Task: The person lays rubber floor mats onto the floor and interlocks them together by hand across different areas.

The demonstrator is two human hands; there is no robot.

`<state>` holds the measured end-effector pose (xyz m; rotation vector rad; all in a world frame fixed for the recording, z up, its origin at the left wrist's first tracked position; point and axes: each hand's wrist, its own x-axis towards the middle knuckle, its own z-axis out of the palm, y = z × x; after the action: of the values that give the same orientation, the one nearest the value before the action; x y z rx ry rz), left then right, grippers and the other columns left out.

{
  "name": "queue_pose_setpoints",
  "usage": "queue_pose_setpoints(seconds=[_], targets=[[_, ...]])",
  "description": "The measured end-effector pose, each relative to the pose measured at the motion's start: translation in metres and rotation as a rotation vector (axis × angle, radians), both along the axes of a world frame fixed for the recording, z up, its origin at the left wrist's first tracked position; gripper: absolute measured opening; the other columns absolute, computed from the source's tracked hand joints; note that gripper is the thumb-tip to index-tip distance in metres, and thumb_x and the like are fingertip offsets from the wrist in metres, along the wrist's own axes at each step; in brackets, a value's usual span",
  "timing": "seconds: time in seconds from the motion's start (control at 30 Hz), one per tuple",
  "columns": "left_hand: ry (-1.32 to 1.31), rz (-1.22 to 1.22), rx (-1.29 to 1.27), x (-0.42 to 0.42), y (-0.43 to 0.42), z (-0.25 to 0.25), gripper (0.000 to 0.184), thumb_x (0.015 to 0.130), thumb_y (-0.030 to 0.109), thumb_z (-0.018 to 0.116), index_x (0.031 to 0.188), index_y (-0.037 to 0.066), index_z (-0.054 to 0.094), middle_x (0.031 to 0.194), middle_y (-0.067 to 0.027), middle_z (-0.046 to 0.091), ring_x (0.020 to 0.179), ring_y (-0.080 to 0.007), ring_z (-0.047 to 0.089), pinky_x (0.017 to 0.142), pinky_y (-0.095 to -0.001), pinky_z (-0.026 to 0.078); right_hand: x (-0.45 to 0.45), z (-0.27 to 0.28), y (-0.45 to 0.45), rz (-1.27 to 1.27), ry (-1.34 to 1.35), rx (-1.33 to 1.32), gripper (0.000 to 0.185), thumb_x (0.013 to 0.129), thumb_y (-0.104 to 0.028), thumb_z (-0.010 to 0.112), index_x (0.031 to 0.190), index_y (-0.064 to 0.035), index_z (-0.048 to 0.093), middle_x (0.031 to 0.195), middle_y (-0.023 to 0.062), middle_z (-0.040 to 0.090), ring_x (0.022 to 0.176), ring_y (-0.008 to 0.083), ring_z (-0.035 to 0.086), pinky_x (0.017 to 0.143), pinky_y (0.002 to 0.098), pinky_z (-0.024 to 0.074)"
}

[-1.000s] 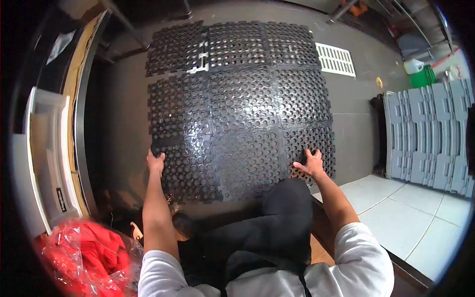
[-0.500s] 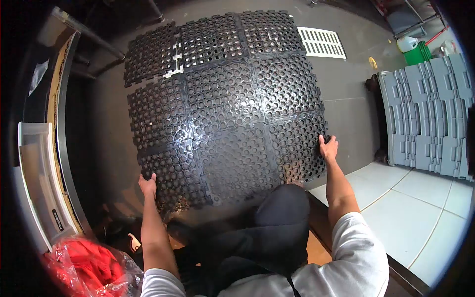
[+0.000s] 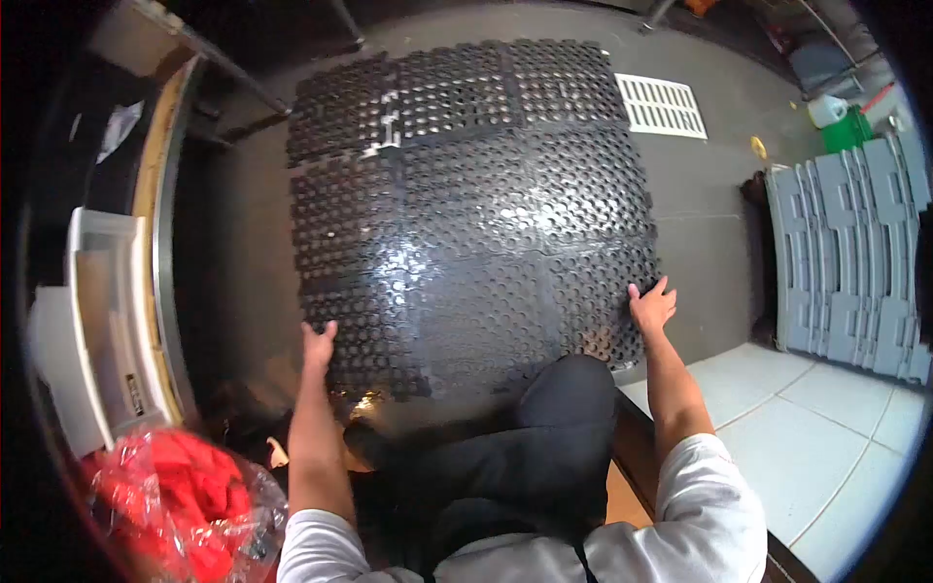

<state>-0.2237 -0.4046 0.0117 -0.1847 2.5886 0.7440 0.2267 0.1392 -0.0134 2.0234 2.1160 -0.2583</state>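
Note:
A large black rubber mat [image 3: 466, 194], made of joined square tiles with round holes, lies across the grey floor in front of me. It looks wet and shiny. My left hand [image 3: 319, 345] holds its left edge near the close corner, thumb and fingers on either side of the rim. At the right edge, my right hand [image 3: 653, 306] grips in the same way, its thumb over the top face. Fingertips beneath the mat are hidden. A white connector strip [image 3: 391, 126] shows between two tiles at the upper left.
Beyond the mat's far right corner is a white drain grate [image 3: 663, 105]. Stacked grey crates [image 3: 846, 257] stand at the right, by white floor tiles [image 3: 807, 428]. To the left are a white plastic drawer [image 3: 102, 330] and a red bundle in clear plastic [image 3: 190, 496].
The camera view has shifted, so the surroundings appear farther right and lower. The mat's near part looks slightly raised or pushed away, with both hands still at its edges.

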Motion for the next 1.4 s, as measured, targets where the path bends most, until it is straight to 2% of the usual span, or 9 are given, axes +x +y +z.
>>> queue_pose_setpoints(seconds=[0.13,0.2,0.33,0.5,0.63,0.8,0.9,1.07,1.4], targets=[[0.193,-0.040,-0.083,-0.009,0.070,0.016,0.093,0.079,0.043,0.078,0.146,-0.005,0.035,0.143,-0.0289,0.048,0.133,-0.0417,0.046,0.110,-0.0474,0.038,-0.067,0.014,-0.031,-0.002,0.047,-0.371,0.125,0.078,-0.079,0.056,0.157,0.0002,0.001,0.163,0.0281,0.000,0.152,0.0401,0.000,0.119,0.0587,0.0002],[0.082,-0.211,-0.219,-0.020,0.128,0.077,0.093,0.081,0.048,0.074,0.149,0.001,0.032,0.140,-0.0252,0.051,0.131,-0.0411,0.048,0.106,-0.0526,0.040,-0.078,0.024,-0.023,0.011,-0.036,-0.452,0.129,0.075,-0.082,0.057,0.157,0.0003,-0.001,0.163,0.0269,0.004,0.152,0.0397,0.004,0.120,0.0582,0.0044],[0.043,-0.707,-0.163,-0.074,0.189,0.166,0.082,0.086,0.044,0.072,0.147,-0.001,0.040,0.143,-0.0242,0.050,0.135,-0.0355,0.048,0.113,-0.0409,0.037,-0.064,0.011,0.024,0.051,-0.102,-0.703,0.131,0.073,-0.081,0.062,0.156,0.0018,0.004,0.163,0.0243,0.008,0.152,0.0386,0.007,0.120,0.0578,0.0102],[0.025,-0.660,-0.289,-0.148,0.220,0.228,0.079,0.089,0.048,0.068,0.147,0.002,0.041,0.146,-0.0212,0.049,0.136,-0.0334,0.046,0.112,-0.0409,0.039,-0.121,0.052,0.014,0.023,-0.265,-0.644,0.122,0.075,-0.073,0.068,0.158,-0.0043,0.010,0.163,0.0246,0.007,0.152,0.0390,0.009,0.115,0.0655,0.0150],[0.060,-0.844,-0.528,-0.211,0.205,0.180,0.070,0.090,0.048,0.067,0.139,0.001,0.051,0.140,-0.0209,0.055,0.133,-0.0350,0.049,0.109,-0.0433,0.041,-0.219,0.055,-0.032,-0.029,-0.030,-0.541,0.129,0.072,-0.068,0.074,0.159,-0.0142,-0.004,0.162,0.0276,0.001,0.151,0.0405,0.009,0.117,0.0620,0.0148],[-0.137,-0.818,-0.610,-0.260,0.219,0.133,0.059,0.092,0.045,0.065,0.130,0.000,0.058,0.135,-0.0219,0.058,0.128,-0.0363,0.053,0.106,-0.0462,0.044,-0.307,0.027,-0.089,-0.308,0.047,-0.698,0.154,0.059,-0.071,0.083,0.151,-0.0218,-0.031,0.158,0.0295,-0.023,0.148,0.0465,-0.016,0.115,0.0687,0.0078],[-0.082,-0.764,-0.560,-0.305,0.248,0.089,0.058,0.094,0.043,0.063,0.132,0.001,0.056,0.136,-0.0212,0.057,0.128,-0.0373,0.053,0.107,-0.0466,0.043,-0.327,0.020,-0.090,-0.441,0.059,-0.712,0.162,0.053,-0.070,0.087,0.150,-0.0195,-0.033,0.157,0.0304,-0.026,0.148,0.0469,-0.019,0.114,0.0693,0.0049],[-0.056,-0.666,-0.489,-0.373,0.310,0.019,0.055,0.098,0.039,0.055,0.145,0.011,0.046,0.157,-0.0174,0.031,0.145,-0.0364,0.029,0.115,-0.0542,0.032,-0.339,-0.001,-0.099,-0.493,-0.030,-0.587,0.169,0.048,-0.063,0.092,0.148,-0.0179,-0.036,0.155,0.0353,-0.024,0.147,0.0478,-0.018,0.116,0.0663,0.0063],[0.426,-0.618,-0.430,-0.387,0.347,-0.021,0.045,0.092,0.038,0.066,0.131,0.016,0.058,0.155,-0.0190,0.031,0.145,-0.0395,0.024,0.115,-0.0631,0.021,-0.335,-0.013,-0.099,-0.428,-0.144,-0.555,0.172,0.042,-0.064,0.092,0.148,-0.0188,-0.035,0.154,0.0391,-0.022,0.147,0.0528,-0.012,0.116,0.0639,0.0144]])
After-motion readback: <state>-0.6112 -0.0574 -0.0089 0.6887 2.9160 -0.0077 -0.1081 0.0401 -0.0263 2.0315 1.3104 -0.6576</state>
